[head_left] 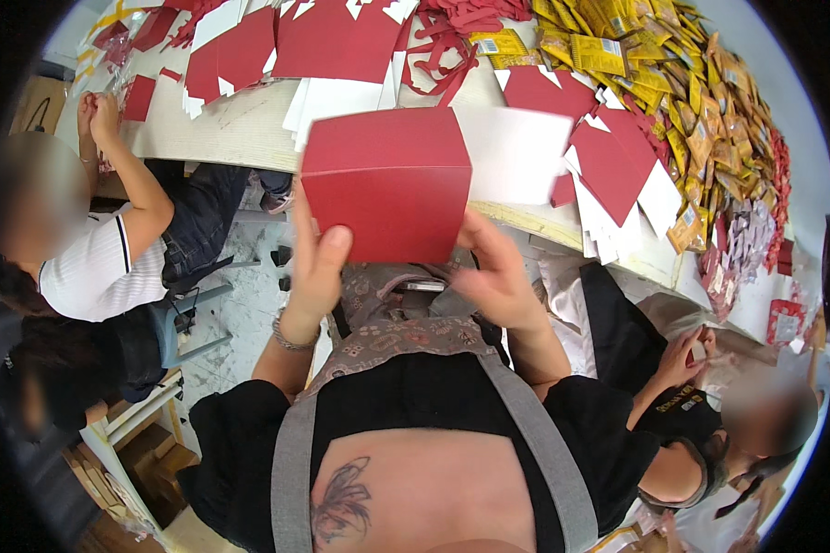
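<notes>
so i've got the red box (pixel 387 198) up over my apron (pixel 410 355), right by the near edge of the table (pixel 221 136). left hand (pixel 315 263) is the steady one: thumb pressed on the face nearest me, down by the lower left corner, fingers wrapped round that side and partly hidden. right hand (pixel 500 276) is at the lower right corner with the fingers half curled, but it's blurry, so honestly can't tell if they're gripping or only touching.

there's a white panel (pixel 516 158) sticking out past the right side. looks like one of the box's own flaps, though i can't see the join.

tips, imo: let the left hand do the holding and go easy with that thumb, since thin card probably dents or scuffs if you mash it. square the corners before pressing any crease, and run the right fingers along the whole edge instead of poking one spot. don't bend that panel against its fold or it'll likely crack white. also mind the elbow room, the flat red pieces (pixel 332 41) and yellow packets (pixel 604 55) are piled up on the table beyond.
</notes>
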Action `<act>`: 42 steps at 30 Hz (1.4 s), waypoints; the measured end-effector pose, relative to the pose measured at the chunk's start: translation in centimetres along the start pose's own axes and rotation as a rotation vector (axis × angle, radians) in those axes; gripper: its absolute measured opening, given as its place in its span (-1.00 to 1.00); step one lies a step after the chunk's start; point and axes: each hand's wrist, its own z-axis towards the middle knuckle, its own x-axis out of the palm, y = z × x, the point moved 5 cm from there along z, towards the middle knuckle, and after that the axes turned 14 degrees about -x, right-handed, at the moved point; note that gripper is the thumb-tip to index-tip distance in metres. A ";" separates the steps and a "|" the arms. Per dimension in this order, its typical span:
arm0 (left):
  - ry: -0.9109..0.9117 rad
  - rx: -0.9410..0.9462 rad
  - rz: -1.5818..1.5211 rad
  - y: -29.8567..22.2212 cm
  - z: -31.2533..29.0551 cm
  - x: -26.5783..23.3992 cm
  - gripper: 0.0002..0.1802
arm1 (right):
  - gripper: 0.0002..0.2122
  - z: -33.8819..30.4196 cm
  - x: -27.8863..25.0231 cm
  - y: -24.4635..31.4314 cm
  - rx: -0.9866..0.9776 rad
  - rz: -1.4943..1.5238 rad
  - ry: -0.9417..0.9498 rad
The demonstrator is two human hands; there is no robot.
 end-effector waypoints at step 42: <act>0.289 -0.177 0.420 0.6 1.7 3.4 -0.79 | -0.87 2.2 -0.8 -2.3 0.106 -0.124 -0.181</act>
